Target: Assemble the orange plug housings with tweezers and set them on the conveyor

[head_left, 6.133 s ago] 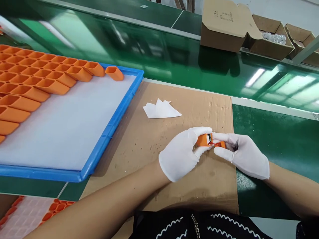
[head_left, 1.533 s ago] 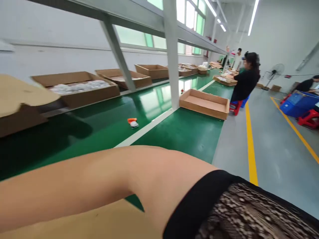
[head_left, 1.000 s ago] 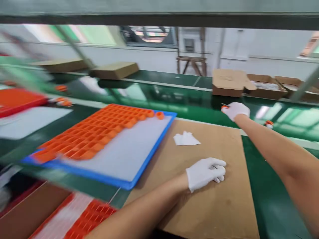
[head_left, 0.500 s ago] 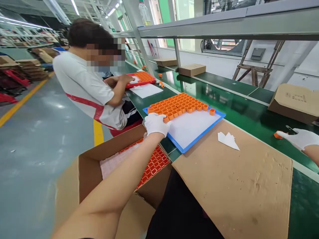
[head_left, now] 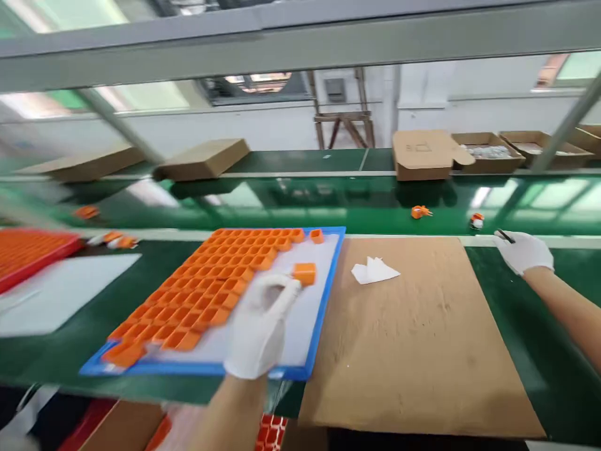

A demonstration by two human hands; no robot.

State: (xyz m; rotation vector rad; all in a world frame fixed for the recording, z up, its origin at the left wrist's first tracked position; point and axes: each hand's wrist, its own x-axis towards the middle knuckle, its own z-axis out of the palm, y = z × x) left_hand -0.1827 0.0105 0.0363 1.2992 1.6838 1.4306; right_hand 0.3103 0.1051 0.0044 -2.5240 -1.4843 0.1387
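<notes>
My left hand [head_left: 260,322], in a white glove and slightly blurred, pinches a small orange square cup [head_left: 304,274] at its fingertips. The cup is just above the white sheet [head_left: 295,326] that lines a blue-rimmed tray [head_left: 323,300]. Rows of similar hollow orange cups [head_left: 206,282] fill the tray's left and back parts; one single cup [head_left: 317,236] sits near the back right corner. My right hand [head_left: 526,250], also white-gloved, is closed around a thin dark tool [head_left: 505,236] at the green belt's near edge. The tool's kind is unclear.
A cardboard sheet [head_left: 422,338] lies right of the tray, with a torn white paper piece [head_left: 374,270] on it. Orange parts [head_left: 421,212] rest on the green belt [head_left: 366,194]. Cardboard boxes [head_left: 422,156] stand behind it. A red tray [head_left: 37,257] is at left. A shelf beam [head_left: 282,50] crosses above.
The view has swung right. My left hand has moved from the tray's near left corner over the white sheet, with an orange cup at its fingertips. My right hand is now apart from the orange part on the belt.
</notes>
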